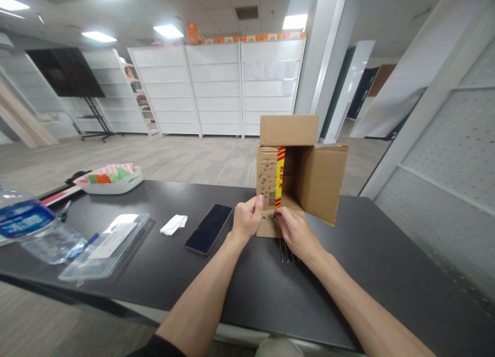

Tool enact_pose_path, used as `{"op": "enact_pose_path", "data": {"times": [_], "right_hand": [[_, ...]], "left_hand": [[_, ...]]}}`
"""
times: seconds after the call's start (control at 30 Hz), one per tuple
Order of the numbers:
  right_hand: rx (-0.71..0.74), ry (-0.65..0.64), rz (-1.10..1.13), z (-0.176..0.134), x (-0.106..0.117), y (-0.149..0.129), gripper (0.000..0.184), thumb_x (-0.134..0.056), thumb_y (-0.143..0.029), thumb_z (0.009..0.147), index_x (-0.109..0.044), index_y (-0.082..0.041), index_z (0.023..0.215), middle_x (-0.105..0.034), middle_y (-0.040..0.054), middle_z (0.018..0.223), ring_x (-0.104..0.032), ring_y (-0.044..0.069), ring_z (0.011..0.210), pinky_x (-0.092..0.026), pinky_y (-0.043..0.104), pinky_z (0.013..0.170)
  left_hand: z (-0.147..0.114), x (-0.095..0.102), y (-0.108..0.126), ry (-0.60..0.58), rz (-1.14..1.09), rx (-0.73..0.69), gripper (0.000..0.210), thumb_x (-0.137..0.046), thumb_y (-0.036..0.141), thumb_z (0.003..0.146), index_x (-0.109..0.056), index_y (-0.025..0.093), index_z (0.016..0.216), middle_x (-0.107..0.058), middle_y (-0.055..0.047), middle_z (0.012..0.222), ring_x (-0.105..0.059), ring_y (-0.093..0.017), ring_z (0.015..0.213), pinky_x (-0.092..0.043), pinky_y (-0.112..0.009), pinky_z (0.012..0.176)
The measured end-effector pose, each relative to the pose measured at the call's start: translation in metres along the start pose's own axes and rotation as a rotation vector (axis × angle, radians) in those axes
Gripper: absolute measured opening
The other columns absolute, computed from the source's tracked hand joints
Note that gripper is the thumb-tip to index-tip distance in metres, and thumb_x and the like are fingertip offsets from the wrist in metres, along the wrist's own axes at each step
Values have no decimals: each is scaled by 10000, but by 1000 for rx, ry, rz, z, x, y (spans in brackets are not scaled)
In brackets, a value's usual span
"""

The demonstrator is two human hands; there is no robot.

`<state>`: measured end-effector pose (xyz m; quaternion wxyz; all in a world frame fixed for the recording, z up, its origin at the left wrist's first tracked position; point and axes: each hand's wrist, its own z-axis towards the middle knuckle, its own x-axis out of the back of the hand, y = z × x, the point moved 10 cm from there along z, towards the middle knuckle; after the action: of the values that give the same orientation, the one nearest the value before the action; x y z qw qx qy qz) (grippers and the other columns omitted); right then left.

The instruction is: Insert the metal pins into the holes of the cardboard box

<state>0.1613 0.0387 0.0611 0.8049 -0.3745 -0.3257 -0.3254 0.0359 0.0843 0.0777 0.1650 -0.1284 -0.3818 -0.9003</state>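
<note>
A cardboard box [327, 179] stands on the dark table with its flaps spread and its inside facing me. Dark round heads, like those of nails or screws, dot its left flap [266, 166] and lower flap [266, 227]. My left hand [247, 219] is closed at the left flap's lower edge, thumb up against the cardboard. With fingertips pinched together, my right hand [296, 232] touches the lower flap; whatever is between them is too small to make out. Several thin metal shafts [286, 253] stick out below that flap, partly covered by my right hand.
Left of the box lie a phone [209, 229], a crumpled white tissue [174, 224] and a clear plastic case [110, 246]. Farther left are a water bottle [34, 225] on its side and a white basket [112, 186] with colourful packets. A perforated panel [456, 156] rises at the right.
</note>
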Motion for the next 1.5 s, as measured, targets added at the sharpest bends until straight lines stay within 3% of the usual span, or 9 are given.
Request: {"op": "enact_pose_path", "data": {"times": [0.43,0.97,1.5], "right_hand": [[3,37,-37,1,3,2,163,-374,-185,956,-535,-201,978,-595,82,939,-567,220,909,-452,340,809],[-1,-6,-85,1,3,-5,122,-430,-147,899,-538,-200,918,-585,55,863,-569,203,841,-432,321,771],[83,-336,-16,-12,-19,-31,209,-495,-42,696,-576,-187,824,-592,19,835,-545,171,812,-363,292,796]], "left_hand": [[1,1,3,7,0,-15,463,-331,414,951,-399,183,555,-373,23,493,-340,-80,456,-253,-231,477],[0,2,2,10,10,5,472,-333,426,948,-407,183,551,-377,22,485,-336,-81,450,-263,-229,485],[0,1,0,0,8,6,439,-348,405,946,-409,181,573,-340,35,494,-303,-76,462,-251,-223,486]]}}
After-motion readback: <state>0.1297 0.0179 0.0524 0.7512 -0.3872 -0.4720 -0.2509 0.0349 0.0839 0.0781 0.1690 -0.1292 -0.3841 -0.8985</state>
